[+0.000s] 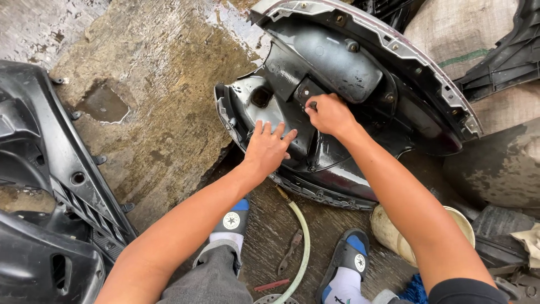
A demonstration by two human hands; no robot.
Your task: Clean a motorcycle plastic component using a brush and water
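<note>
A large black plastic scooter body panel (360, 62) lies inside-up on the wet concrete ground in front of me. My left hand (267, 147) rests flat on its lower inner part with fingers spread, holding nothing. My right hand (331, 114) is closed, fingers pinched at a small fitting (313, 104) near the panel's middle; whether it holds a small tool there is hidden by the fingers.
Another black body panel (50, 186) lies at the left. A pale hose (302, 236), pliers (291, 250) and a red-handled tool (271, 285) lie between my feet. A cream bucket (388, 233) stands under my right arm. Sacks (467, 39) are at the upper right.
</note>
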